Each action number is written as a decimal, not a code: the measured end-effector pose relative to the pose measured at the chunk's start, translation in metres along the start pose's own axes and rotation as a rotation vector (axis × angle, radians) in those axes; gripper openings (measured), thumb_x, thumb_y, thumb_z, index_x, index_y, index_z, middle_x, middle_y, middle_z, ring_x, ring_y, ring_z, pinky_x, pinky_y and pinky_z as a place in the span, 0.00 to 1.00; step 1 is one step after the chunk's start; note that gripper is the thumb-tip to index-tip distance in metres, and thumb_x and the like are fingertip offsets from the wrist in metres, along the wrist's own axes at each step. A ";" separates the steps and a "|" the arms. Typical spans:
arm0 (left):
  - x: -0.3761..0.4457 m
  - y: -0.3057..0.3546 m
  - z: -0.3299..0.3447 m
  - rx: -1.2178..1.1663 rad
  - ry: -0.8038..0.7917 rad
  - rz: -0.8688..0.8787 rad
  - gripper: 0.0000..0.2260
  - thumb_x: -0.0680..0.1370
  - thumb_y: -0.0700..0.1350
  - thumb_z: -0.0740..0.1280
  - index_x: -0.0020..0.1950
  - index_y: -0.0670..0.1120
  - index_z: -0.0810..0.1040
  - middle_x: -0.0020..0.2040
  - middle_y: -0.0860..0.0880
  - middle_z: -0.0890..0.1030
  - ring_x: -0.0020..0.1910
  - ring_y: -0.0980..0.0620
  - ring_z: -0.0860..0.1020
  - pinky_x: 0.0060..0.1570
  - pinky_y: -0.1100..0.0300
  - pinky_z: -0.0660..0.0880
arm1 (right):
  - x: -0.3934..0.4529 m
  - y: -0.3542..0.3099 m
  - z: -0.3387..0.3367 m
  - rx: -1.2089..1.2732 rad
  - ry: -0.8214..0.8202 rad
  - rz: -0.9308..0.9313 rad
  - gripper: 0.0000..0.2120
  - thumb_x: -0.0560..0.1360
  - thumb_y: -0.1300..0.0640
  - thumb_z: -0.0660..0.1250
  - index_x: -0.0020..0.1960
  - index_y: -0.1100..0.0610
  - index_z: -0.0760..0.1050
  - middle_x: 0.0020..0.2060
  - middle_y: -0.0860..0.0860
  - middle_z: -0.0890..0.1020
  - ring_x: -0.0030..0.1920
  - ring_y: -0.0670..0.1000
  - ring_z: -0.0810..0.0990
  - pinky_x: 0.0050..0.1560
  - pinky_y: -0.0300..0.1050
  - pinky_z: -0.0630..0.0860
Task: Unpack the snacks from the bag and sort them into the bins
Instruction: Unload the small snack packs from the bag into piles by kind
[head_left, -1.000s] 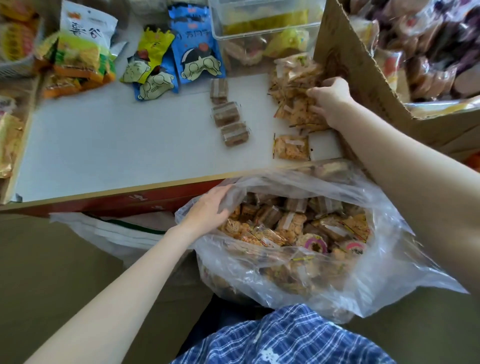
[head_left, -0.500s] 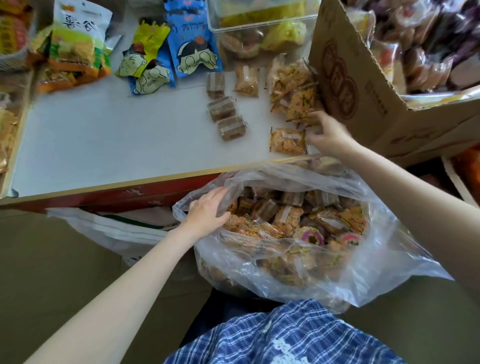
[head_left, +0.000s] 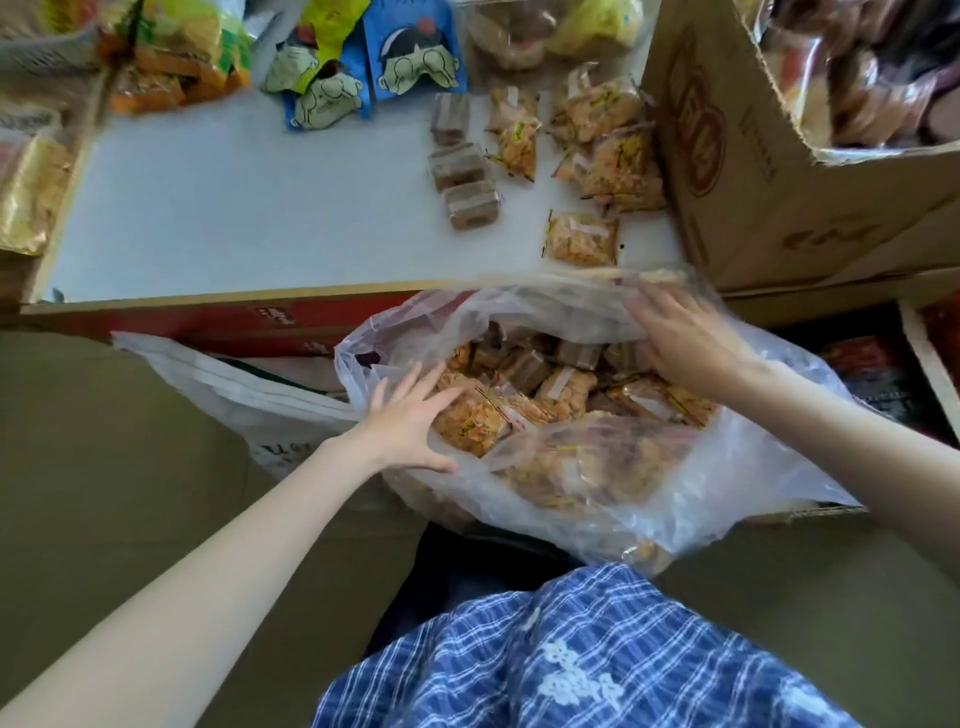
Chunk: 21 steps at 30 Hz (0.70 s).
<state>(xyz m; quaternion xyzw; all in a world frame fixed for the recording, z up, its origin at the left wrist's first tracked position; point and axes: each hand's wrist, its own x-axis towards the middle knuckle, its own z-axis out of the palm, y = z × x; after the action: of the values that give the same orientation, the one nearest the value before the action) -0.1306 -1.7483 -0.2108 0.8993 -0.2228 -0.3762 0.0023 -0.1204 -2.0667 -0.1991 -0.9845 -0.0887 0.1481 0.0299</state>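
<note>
At six o'clock of the white table (head_left: 234, 218), a clear plastic bag (head_left: 701, 483) sits open, packed with small wrapped snacks (head_left: 524, 389). Reaching in from eight o'clock, the left hand (head_left: 410, 421) has its fingers spread and straight, touching an orange packet (head_left: 470, 423) at the bag's mouth without gripping it. Entering from three o'clock, the right hand (head_left: 680, 345) is blurred; its fingers seem extended over the bag's far rim, holding nothing that can be made out. On the table toward one o'clock lie three brown bars (head_left: 462, 174) in a column, with orange cracker packets (head_left: 608, 140) just beside a cardboard box (head_left: 779, 182). Blue and yellow pouches (head_left: 363, 57) lie at twelve o'clock.
</note>
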 end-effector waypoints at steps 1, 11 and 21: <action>-0.003 -0.001 0.003 0.009 -0.033 -0.010 0.45 0.70 0.62 0.69 0.77 0.55 0.44 0.76 0.49 0.34 0.75 0.48 0.34 0.71 0.42 0.37 | -0.005 -0.014 -0.001 0.047 -0.006 -0.087 0.28 0.77 0.57 0.62 0.75 0.56 0.57 0.75 0.58 0.56 0.74 0.59 0.55 0.71 0.55 0.56; -0.023 -0.015 0.024 -0.108 -0.104 0.000 0.47 0.69 0.59 0.73 0.77 0.55 0.44 0.77 0.48 0.38 0.77 0.46 0.46 0.73 0.47 0.48 | -0.045 -0.059 0.045 0.187 -0.447 -0.239 0.42 0.74 0.40 0.64 0.77 0.47 0.43 0.77 0.51 0.43 0.76 0.55 0.44 0.74 0.53 0.49; 0.010 -0.016 -0.018 -0.102 0.462 -0.089 0.34 0.75 0.58 0.65 0.77 0.51 0.55 0.78 0.49 0.51 0.76 0.49 0.49 0.72 0.48 0.48 | 0.004 -0.065 0.025 0.341 -0.470 -0.176 0.02 0.75 0.61 0.66 0.47 0.58 0.76 0.46 0.52 0.81 0.48 0.52 0.78 0.46 0.43 0.72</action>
<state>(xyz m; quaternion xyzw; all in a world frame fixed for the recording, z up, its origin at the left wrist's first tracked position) -0.1060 -1.7411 -0.2076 0.9692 -0.1571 -0.1709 0.0818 -0.1351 -2.0013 -0.2182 -0.8925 -0.1521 0.3816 0.1860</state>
